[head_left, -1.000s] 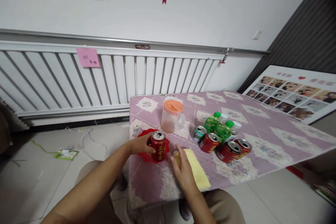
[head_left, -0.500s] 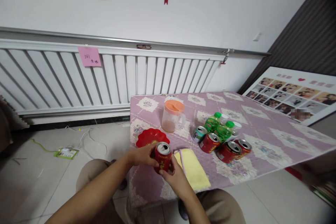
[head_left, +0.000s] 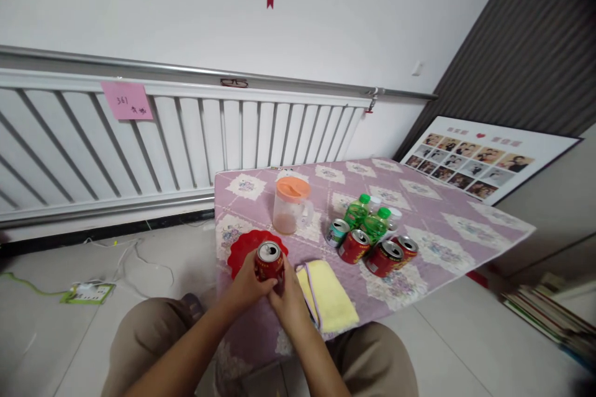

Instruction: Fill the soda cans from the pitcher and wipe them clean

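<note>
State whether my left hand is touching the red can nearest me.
Touching: the head view shows your left hand wrapped around the side of the red can.

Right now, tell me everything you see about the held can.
The red can has yellow markings and a silver, metal-looking top with its mouth open. It is roughly upright, gripped at the sides by the left hand and right hand, and shows in front of the red dish. Its base and contents are hidden.

A home, by its radiator (head_left: 261, 133), photo board (head_left: 470, 161) and flowered tablecloth (head_left: 442, 217).
</note>
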Demonstrator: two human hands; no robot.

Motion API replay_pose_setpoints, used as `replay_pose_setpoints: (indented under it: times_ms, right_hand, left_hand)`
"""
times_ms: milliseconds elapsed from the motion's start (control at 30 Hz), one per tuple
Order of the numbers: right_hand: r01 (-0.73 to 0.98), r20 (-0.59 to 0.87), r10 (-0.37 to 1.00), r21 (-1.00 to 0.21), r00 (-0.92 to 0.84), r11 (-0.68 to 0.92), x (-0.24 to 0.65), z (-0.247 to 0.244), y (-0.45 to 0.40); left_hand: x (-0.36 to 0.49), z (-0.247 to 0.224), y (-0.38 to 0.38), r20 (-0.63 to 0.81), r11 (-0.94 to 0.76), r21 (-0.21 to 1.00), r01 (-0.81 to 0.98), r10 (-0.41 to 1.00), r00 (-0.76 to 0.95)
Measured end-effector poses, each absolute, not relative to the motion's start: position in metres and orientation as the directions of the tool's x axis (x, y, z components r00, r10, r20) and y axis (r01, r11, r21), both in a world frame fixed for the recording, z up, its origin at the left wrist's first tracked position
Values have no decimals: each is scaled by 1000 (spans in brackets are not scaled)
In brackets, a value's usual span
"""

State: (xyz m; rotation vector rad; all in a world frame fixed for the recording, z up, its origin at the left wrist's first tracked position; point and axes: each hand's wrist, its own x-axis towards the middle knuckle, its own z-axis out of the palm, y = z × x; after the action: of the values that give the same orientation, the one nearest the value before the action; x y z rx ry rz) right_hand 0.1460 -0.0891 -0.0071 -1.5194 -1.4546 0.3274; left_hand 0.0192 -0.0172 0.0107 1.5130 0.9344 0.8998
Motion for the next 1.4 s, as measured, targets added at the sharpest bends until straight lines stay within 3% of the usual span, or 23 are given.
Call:
replay_pose_setpoints:
  times_ms: [167, 367, 800, 1233, 1400]
  right_hand:
    - [719, 461, 837, -684, 296, 123, 184, 0, -96]
    - [725, 386, 827, -687, 408, -37, 236, -14, -109]
    - [811, 434, 843, -586, 317, -3, 232, -33, -123]
    - [660, 285, 877, -750, 388, -48, 240, -27, -117]
    - [486, 201, 838, -870, 507, -86, 245, -14, -99]
  left_hand:
    - [3, 16, 10, 104, -160, 978, 132, 930, 352]
    - [-2, 20, 36, 110, -179, 939, 292, 965, 240]
    - [10, 1, 47, 91, -205, 944, 260, 915, 393]
    - [-2, 4, 58, 40, -256, 899, 354, 855, 517]
    - [-1, -4, 57, 62, -274, 898, 343, 852, 520]
